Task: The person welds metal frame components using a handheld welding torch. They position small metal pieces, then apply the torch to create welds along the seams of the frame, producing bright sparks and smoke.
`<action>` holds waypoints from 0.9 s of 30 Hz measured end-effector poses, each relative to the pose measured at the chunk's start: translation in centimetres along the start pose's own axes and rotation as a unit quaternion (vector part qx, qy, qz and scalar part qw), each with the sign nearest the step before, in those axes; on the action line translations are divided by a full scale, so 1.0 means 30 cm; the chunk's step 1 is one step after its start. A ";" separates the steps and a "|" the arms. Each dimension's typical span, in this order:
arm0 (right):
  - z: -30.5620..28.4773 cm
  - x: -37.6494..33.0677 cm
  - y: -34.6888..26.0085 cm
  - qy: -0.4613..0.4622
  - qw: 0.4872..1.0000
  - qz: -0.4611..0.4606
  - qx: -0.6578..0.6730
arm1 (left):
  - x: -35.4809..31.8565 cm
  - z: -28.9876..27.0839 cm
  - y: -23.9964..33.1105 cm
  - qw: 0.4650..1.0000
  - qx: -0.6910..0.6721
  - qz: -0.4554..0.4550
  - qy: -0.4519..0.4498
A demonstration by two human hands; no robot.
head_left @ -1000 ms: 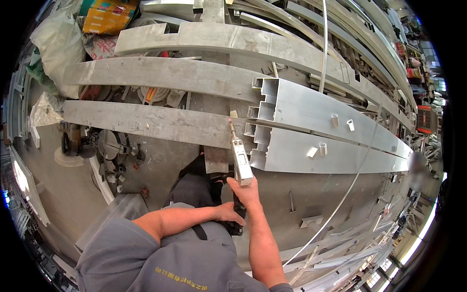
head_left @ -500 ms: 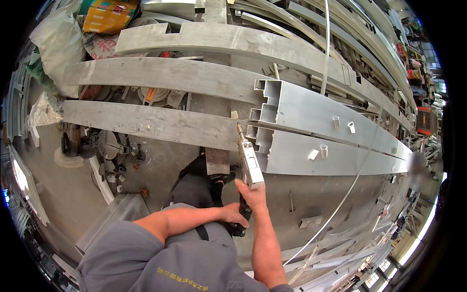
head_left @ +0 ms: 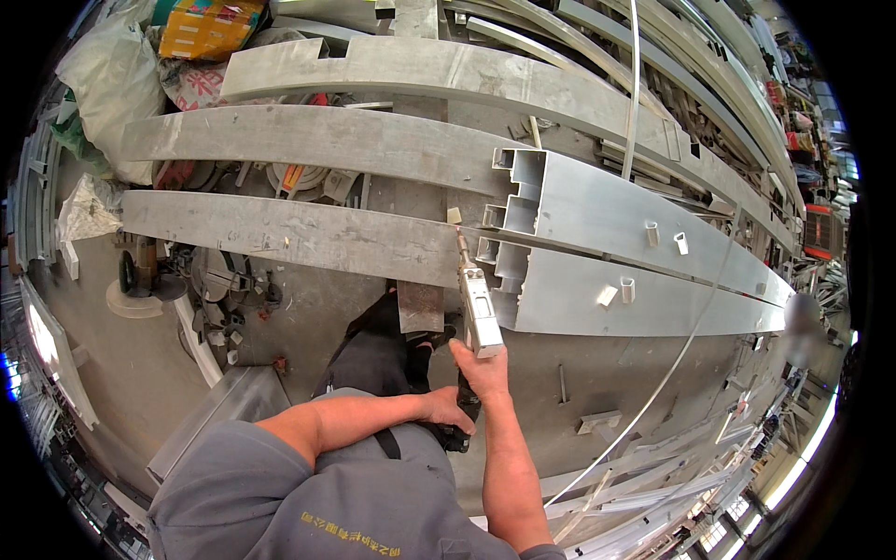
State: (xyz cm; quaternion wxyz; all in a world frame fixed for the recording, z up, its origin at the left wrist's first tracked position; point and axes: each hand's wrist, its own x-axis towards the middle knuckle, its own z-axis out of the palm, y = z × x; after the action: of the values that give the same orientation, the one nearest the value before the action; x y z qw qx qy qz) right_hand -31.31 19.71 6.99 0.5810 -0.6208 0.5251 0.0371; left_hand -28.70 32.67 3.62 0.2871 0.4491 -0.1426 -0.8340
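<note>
My right hand [head_left: 481, 371] wraps round the grip of a pistol-shaped power tool [head_left: 481, 317] with a silver body and a slim nose; its exact kind I cannot make out. My left hand [head_left: 450, 411] is closed on the black lower end of that tool. The nose points away from me, its tip over a grey metal beam [head_left: 308, 233] beside the cut end of an aluminium profile [head_left: 607, 289]. A second profile [head_left: 597, 201] lies alongside, farther off. Several small pale pieces [head_left: 627, 290] sit on both profiles. Just beyond the tip is a small beige block [head_left: 455, 216].
Two more long beams [head_left: 308, 135] run across behind the near one. Long metal bars [head_left: 691, 75] are stacked at far right. A thin white hose or cable [head_left: 677, 364] crosses the profiles. White sacks [head_left: 107, 84] and an orange box [head_left: 210, 30] stand far left; tools [head_left: 219, 280] lie on the floor.
The profiles and beams sit slightly farther right in the picture, as the view has shifted a little. Both hands keep their hold on the tool, which has barely moved.
</note>
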 end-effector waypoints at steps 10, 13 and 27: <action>0.000 -0.012 -0.046 0.015 0.999 -0.032 -0.024 | -0.039 -0.014 0.060 1.000 0.008 -0.016 -0.010; 0.037 -0.020 -0.089 0.091 0.984 -0.120 -0.092 | 0.050 -0.019 -0.057 0.997 -0.049 0.066 -0.016; 0.166 -0.020 -0.191 0.046 0.955 -0.098 -0.276 | 0.074 -0.100 -0.131 0.989 -0.099 0.074 -0.079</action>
State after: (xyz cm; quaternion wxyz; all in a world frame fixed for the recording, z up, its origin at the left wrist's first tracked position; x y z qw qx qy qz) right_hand -24.78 22.58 9.70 0.3635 -0.8060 0.4573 0.0951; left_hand -28.54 34.50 -1.46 0.3793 0.3391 -0.1146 -0.8532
